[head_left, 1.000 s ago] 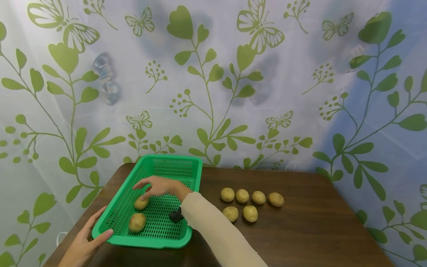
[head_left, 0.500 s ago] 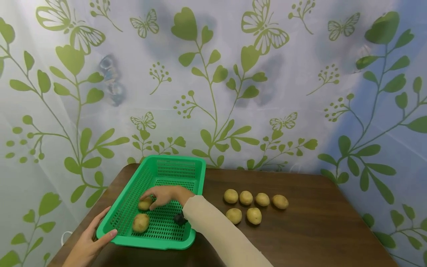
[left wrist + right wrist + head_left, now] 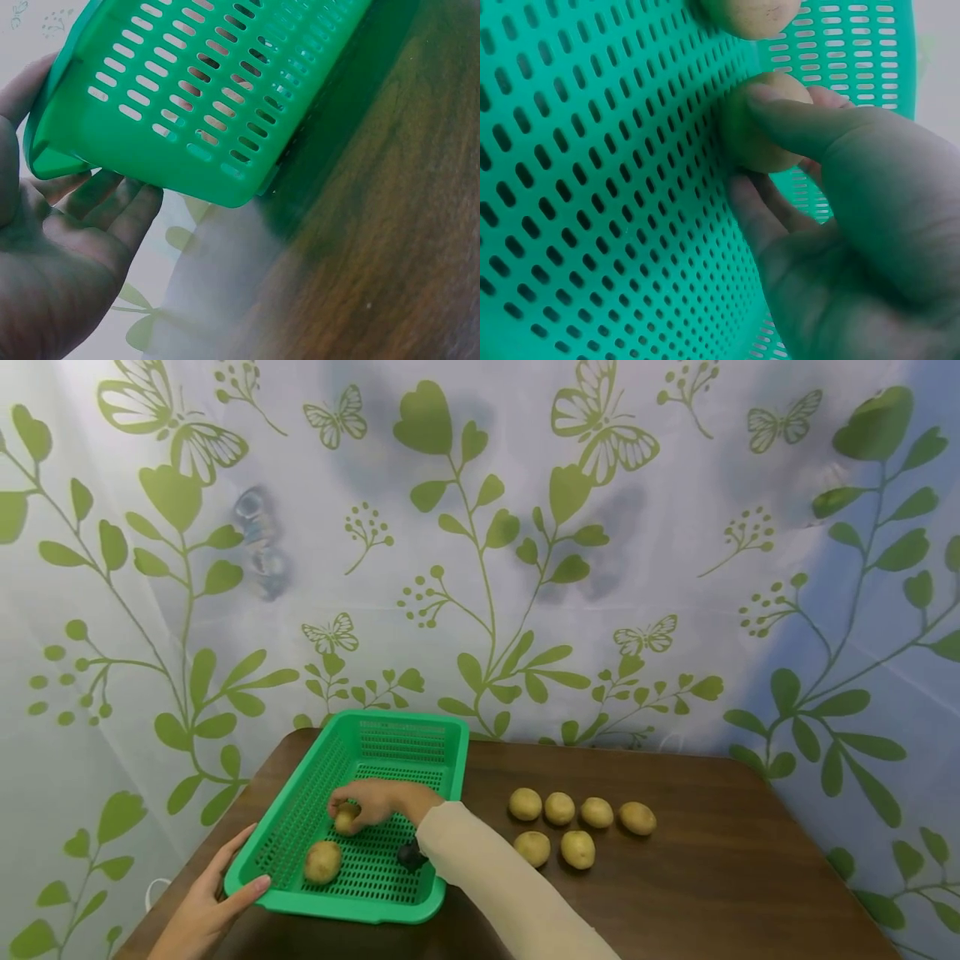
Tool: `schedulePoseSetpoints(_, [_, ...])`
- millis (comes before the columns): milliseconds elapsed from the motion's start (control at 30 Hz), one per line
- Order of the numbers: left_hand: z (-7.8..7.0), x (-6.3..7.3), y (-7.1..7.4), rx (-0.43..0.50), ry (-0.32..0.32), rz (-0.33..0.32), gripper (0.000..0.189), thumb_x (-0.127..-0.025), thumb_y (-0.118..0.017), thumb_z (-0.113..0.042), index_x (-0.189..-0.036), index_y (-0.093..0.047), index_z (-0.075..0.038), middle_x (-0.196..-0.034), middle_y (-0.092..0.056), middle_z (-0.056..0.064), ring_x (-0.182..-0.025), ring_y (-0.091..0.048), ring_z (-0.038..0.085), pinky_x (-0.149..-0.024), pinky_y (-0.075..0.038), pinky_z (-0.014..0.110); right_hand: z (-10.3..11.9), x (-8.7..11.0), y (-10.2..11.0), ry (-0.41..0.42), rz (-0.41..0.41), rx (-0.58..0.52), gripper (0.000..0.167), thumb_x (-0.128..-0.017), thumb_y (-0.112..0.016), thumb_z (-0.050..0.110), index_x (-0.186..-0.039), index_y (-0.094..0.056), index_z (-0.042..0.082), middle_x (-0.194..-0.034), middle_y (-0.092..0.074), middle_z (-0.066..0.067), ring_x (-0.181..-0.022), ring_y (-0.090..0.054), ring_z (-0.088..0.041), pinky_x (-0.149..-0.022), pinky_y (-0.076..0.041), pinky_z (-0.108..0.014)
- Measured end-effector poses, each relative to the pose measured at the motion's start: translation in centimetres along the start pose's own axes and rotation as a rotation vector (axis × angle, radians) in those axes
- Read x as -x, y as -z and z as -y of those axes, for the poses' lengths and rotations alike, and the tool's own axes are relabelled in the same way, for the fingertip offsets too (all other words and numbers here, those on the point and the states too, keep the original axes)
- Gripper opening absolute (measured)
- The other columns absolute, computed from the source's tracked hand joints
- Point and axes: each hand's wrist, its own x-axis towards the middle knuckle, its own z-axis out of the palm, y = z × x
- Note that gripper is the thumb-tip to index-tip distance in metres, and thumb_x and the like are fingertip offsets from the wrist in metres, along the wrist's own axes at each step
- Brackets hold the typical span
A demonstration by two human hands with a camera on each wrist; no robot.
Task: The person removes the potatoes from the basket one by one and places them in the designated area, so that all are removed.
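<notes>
A green slotted plastic basket (image 3: 360, 906) sits on the left of the table. My left hand (image 3: 206, 897) grips its near left corner, thumb over the rim; in the left wrist view its fingers curl beneath the rim of the basket (image 3: 202, 112). Inside, my right hand (image 3: 378, 802) holds a potato (image 3: 347, 819) between thumb and fingers. The right wrist view has the thumb pressed on this potato (image 3: 761, 131), close to the basket floor, with fingers around its far side. A second potato (image 3: 322, 862) lies in the basket nearer the front, beside the held one.
Several potatoes rest on the brown wooden table (image 3: 697, 877) right of the basket: a back row with one potato (image 3: 597, 812) among them, and two in front, such as a potato (image 3: 577, 850). A leaf-patterned curtain (image 3: 525, 568) hangs behind the table.
My right hand has come down onto the potato and closed around it, shifting it slightly right in the basket. The left hand keeps its grip on the corner. The head view has drifted a little.
</notes>
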Motion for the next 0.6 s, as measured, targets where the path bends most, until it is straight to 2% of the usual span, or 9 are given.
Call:
schedulePoseSetpoints(167, [0.02, 0.04, -0.02, 0.01, -0.014, 0.0, 0.068, -0.109, -0.048, 0.001, -0.163, -0.006, 0.0, -0.142, -0.047, -0.017, -0.119, -0.061, 0.008, -0.087, -0.059, 0.031, 0.19, 0.38, 0.06, -0.051, 0.007, 0.019, 0.031, -0.098, -0.077, 0.023, -0.127, -0.068, 0.018, -0.114, -0.055, 0.006, -0.099, -0.048, -0.005, -0.084, -0.042, -0.017])
schedulePoseSetpoints(267, [0.04, 0.09, -0.01, 0.012, -0.023, 0.002, 0.068, -0.109, -0.048, 0.002, -0.163, -0.006, 0.001, -0.142, -0.047, -0.017, -0.119, -0.061, 0.009, -0.087, -0.058, 0.031, 0.15, 0.32, 0.03, -0.06, -0.009, -0.02, 0.031, -0.097, -0.078, 0.022, -0.127, -0.069, 0.018, -0.114, -0.056, 0.006, -0.099, -0.05, -0.005, -0.084, -0.043, -0.017])
schedulePoseSetpoints(500, [-0.12, 0.13, -0.13, -0.038, 0.006, -0.032, 0.069, -0.109, -0.05, -0.001, -0.162, -0.007, 0.001, -0.139, -0.05, -0.016, -0.117, -0.062, 0.009, -0.086, -0.058, 0.03, 0.02, 0.28, 0.0, -0.057, -0.062, -0.289, 0.035, -0.094, -0.08, 0.016, -0.128, -0.069, 0.015, -0.123, -0.058, 0.01, -0.109, -0.054, -0.002, -0.087, -0.048, -0.019])
schedulePoseSetpoints(600, [-0.24, 0.07, -0.27, -0.017, 0.006, -0.024, 0.068, -0.109, -0.05, -0.001, -0.162, -0.007, 0.001, -0.14, -0.05, -0.011, -0.118, -0.062, 0.012, -0.087, -0.059, 0.032, 0.0, 0.5, 0.25, -0.028, -0.08, -0.414, 0.037, -0.094, -0.08, 0.01, -0.129, -0.068, 0.009, -0.12, -0.058, 0.008, -0.105, -0.056, -0.005, -0.083, -0.05, -0.022])
